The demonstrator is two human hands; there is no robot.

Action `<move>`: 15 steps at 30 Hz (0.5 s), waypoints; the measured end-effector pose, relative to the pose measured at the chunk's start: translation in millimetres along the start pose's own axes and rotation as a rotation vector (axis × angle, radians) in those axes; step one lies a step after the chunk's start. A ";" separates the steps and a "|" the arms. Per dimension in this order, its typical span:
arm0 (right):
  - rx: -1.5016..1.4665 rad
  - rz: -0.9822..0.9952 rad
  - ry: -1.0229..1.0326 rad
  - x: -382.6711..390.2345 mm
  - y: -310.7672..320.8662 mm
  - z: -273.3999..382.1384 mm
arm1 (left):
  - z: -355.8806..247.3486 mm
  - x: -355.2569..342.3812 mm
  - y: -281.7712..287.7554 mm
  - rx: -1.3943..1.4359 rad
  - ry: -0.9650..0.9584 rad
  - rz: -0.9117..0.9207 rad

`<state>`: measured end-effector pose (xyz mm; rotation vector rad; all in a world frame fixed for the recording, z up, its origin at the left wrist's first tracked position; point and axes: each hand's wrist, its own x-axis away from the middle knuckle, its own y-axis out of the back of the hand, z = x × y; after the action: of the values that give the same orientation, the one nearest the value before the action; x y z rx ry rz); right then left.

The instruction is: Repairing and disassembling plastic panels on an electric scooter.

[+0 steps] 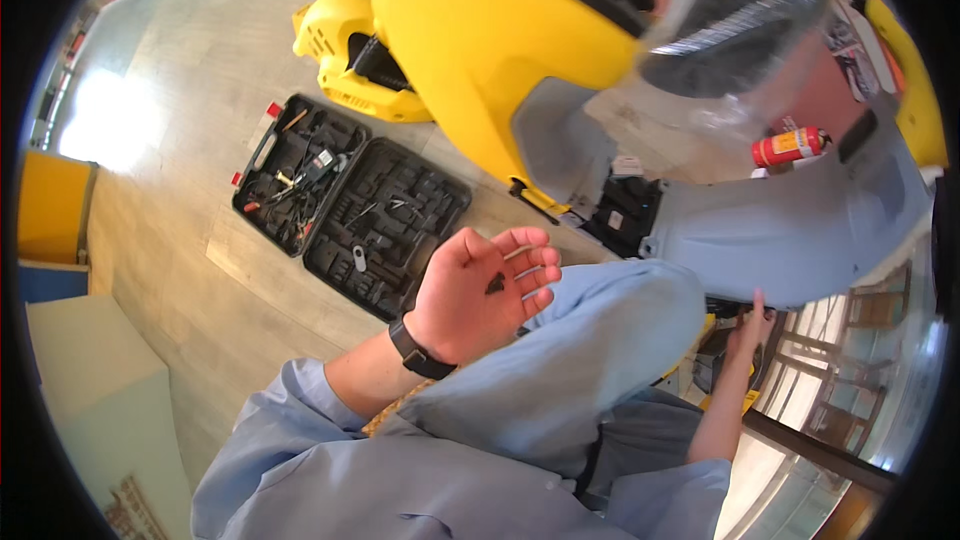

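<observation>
My left hand (485, 295) is palm up above my raised knee, fingers loosely curved, holding small dark pieces (495, 283) too small to name. A dark watch is on that wrist. At the right, my right hand (750, 325) reaches to the underside edge of a grey plastic panel (760, 230) on a yellow machine body (450, 50); one finger points up against the panel, and what the others grip is unclear. A black compartment (620, 215) with dark parts lies beside the panel's left end.
An open black toolbox (390, 200) with assorted tools lies on the wooden floor at left. A separate yellow shell (340, 20) sits behind it. A wrapped black seat (725, 20) and a red extinguisher (790, 146) are upper right. Yellow and pale cabinets (55, 205) line the left.
</observation>
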<state>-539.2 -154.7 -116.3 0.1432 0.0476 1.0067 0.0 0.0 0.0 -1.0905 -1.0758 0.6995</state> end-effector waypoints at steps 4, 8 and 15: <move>0.011 -0.089 0.127 -14.4 19.1 -10.0 | 67.8 1.6 -17.1 -0.125 0.078 -0.020; 0.114 -0.273 0.150 -7.5 11.9 -10.1 | 131.6 5.1 -49.8 -0.296 0.133 -0.191; -0.117 -0.229 0.224 17.4 -16.8 15.8 | 213.6 -22.1 -75.1 -0.626 0.193 -0.337</move>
<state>-514.1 -150.4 -102.5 -0.0821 0.2048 0.7905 -210.9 29.5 80.0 -1.4204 -1.3057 -0.0280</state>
